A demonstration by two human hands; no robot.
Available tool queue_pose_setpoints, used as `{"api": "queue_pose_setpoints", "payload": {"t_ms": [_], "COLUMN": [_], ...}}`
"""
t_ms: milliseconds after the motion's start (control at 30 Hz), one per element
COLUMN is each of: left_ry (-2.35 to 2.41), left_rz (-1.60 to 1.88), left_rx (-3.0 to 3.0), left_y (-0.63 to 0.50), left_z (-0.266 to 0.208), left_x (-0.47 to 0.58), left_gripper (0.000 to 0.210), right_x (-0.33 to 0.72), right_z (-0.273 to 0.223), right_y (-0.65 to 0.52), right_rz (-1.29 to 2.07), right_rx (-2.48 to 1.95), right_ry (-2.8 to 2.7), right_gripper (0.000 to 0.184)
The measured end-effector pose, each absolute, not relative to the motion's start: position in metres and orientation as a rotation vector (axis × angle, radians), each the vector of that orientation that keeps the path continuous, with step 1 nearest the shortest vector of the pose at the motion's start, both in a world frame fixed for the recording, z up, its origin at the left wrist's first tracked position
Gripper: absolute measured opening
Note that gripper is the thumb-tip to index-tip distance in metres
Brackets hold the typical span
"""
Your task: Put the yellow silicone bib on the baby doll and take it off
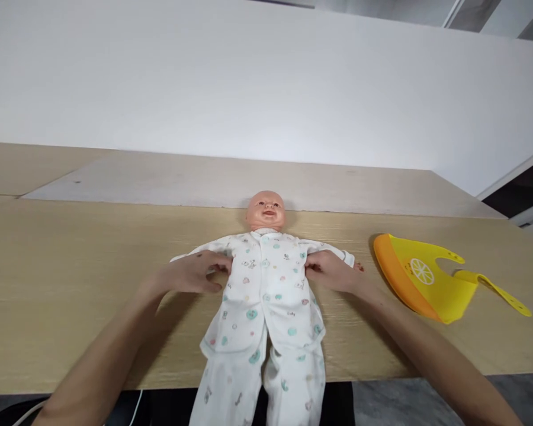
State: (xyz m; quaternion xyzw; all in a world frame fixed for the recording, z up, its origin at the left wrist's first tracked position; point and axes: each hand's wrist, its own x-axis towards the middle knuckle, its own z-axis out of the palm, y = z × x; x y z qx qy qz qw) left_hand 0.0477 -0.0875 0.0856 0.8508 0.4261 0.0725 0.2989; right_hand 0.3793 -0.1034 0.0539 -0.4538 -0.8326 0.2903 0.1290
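A baby doll lies face up, its legs reaching past the table's near edge toward me. It wears a white printed pajama top and matching trousers. Against the left side of its chest, just below the sleeve, my left hand grips the doll with bent fingers, the thumb lower down. On the other side, my right hand has its fingers curled in at the doll's ribs under the outstretched arm. Fingertips of both hands are partly hidden by the clothing. One small doll hand shows beyond the right cuff.
A yellow bib with an orange pocket and a citrus-slice print lies on the right of the wooden table. A white panel rises behind the table. Cables show below the near edge at the left.
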Motion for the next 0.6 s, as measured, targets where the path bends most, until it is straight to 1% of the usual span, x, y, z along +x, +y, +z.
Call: {"api": "queue_pose_setpoints", "payload": {"t_ms": [33, 100, 233, 433, 600], "left_ry": [1.111, 1.138, 1.277, 1.392, 1.485], "left_rz": [0.124, 0.117, 0.338, 0.492, 0.623], "left_rx": [2.252, 2.254, 2.309, 2.264, 2.187], "left_y": [-0.086, -0.081, -0.071, -0.054, -0.025], "left_z": [0.083, 0.075, 0.056, 0.041, 0.022], "left_x": [0.049, 0.053, 0.062, 0.075, 0.077], "left_gripper": [0.024, 0.023, 0.029, 0.041, 0.048], "right_x": [0.379, 0.378, 0.374, 0.363, 0.356], "right_z": [0.052, 0.049, 0.044, 0.039, 0.026], "right_y": [-0.100, -0.091, -0.066, -0.027, -0.001], "right_rz": [0.809, 0.751, 0.620, 0.416, 0.437], "right_rx": [-1.362, -1.418, -1.515, -1.697, -1.672], "right_ry": [-2.381, -2.322, -2.256, -2.148, -1.984], "right_gripper": [0.018, 0.017, 0.020, 0.023, 0.028]}}
